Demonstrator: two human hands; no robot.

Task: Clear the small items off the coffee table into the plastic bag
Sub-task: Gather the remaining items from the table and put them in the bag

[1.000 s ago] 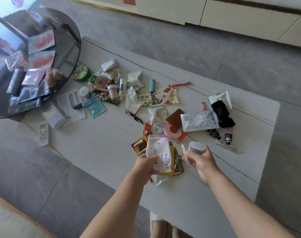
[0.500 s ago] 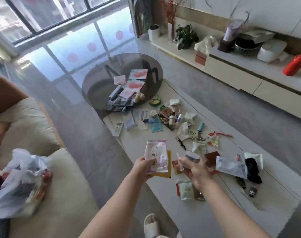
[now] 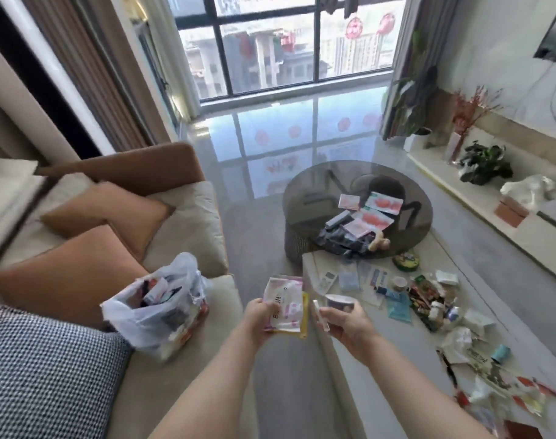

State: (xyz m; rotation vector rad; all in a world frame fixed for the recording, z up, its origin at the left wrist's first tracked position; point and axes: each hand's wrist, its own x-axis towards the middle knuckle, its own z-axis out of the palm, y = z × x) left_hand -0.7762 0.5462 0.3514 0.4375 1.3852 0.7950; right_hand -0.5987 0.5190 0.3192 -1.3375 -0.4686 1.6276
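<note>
Sofa-side plastic bag (image 3: 157,307) sits left of my hands, so left hand (image 3: 258,315) grips packets (image 3: 284,307), right hand (image 3: 349,321) clutches small tub (image 3: 340,303), ready to drop in.

Thin translucent plastic bag (image 3: 157,307), glossy floor tiles (image 3: 279,147), smoked-glass round table (image 3: 359,198), cloth cushions (image 3: 64,274).

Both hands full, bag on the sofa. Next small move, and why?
Probably swing the left hand left over the plastic bag and drop its pink-and-white packet: the bag's mouth gapes open on the sofa, nearest that hand.
</note>
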